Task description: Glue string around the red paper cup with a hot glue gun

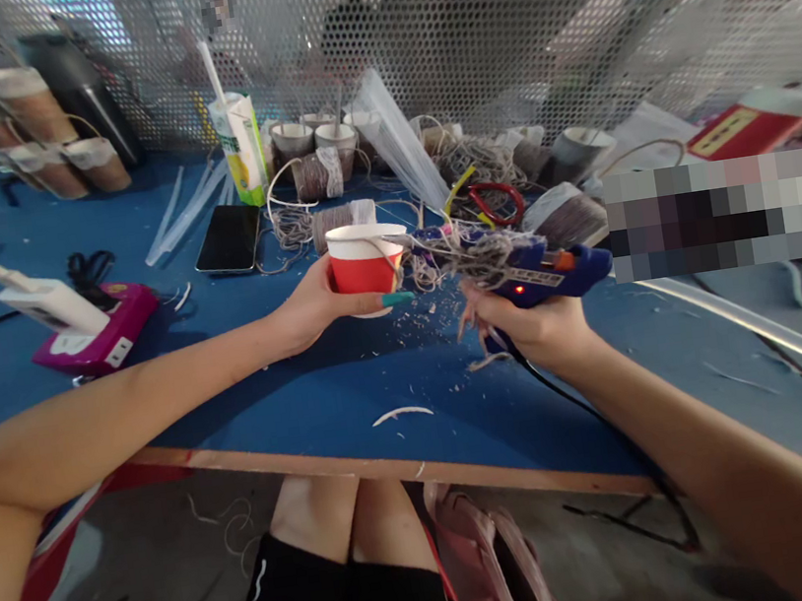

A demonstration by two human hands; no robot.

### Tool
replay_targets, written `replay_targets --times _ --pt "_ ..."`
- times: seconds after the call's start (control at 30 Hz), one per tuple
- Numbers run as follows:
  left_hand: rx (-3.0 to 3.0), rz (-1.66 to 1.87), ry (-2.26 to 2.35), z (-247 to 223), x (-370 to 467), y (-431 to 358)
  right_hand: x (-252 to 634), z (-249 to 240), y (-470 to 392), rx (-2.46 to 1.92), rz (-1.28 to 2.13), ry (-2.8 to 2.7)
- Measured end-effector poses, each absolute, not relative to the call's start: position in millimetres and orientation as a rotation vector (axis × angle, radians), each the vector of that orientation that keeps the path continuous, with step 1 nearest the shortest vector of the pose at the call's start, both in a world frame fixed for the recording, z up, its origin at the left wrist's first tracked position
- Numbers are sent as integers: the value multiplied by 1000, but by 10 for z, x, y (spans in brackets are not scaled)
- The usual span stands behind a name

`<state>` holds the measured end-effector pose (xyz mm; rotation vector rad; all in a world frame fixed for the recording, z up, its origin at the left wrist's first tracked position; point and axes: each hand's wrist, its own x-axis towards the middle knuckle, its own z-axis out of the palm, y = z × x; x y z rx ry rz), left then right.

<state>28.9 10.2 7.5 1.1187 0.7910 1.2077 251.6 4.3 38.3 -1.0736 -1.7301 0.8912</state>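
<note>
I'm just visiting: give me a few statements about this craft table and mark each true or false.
1. The left hand holds a red paper cup. True.
2. The right hand holds scissors. False: it grips a blue glue gun.
3. A dark phone lies flat on the blue table. True.
4. The drink carton lies on its side. False: it stands upright with a straw.

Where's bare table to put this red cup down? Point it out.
Bare blue table lies between the phone, the pink box and the near edge, under the left hand holding the red cup. Crowded: twine and cups by the mesh behind the glue gun.
</note>
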Motion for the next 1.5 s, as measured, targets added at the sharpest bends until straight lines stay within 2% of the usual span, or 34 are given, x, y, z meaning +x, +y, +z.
replay_targets --times 1.5 --pt "1171 1201 750 24 238 137 2504 414 32 -1098 903 -1688"
